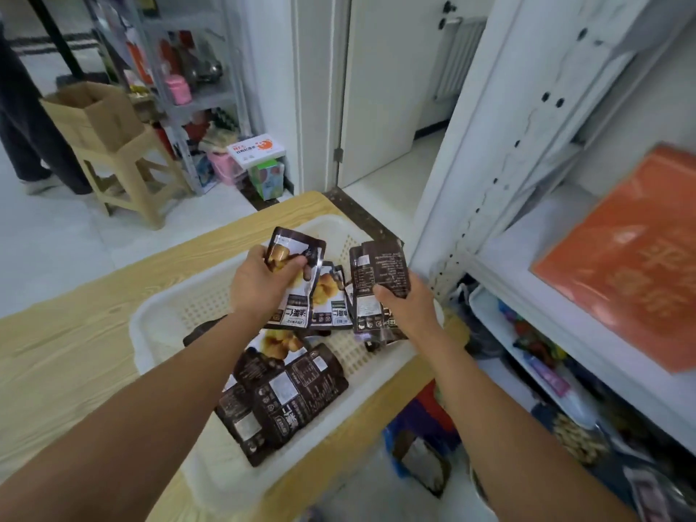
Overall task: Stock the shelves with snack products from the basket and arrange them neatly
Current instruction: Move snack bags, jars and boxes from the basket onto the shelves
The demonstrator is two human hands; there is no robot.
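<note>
At the upper left of the frame we see an open cardboard box [90,111] sitting on a pale stool [132,178]. Below it, a wooden table [64,333] runs across the lower left and carries a white basket [177,307] near the centre. Over the basket, the left hand [260,284] curls its fingers round a dark snack pouch [301,246], held just above the others. More dark pouches [286,397] lie overlapping inside the basket, toward its near side. Just right of centre, the right hand [408,307] grips a small bunch of pouches [378,273], printed backs up, the thumb pressed on them. At the right stands a white shelf unit [501,205]; an orange package [632,265] lies on its upper shelf, and blurred colourful packets [542,356] fill the one beneath.
</note>
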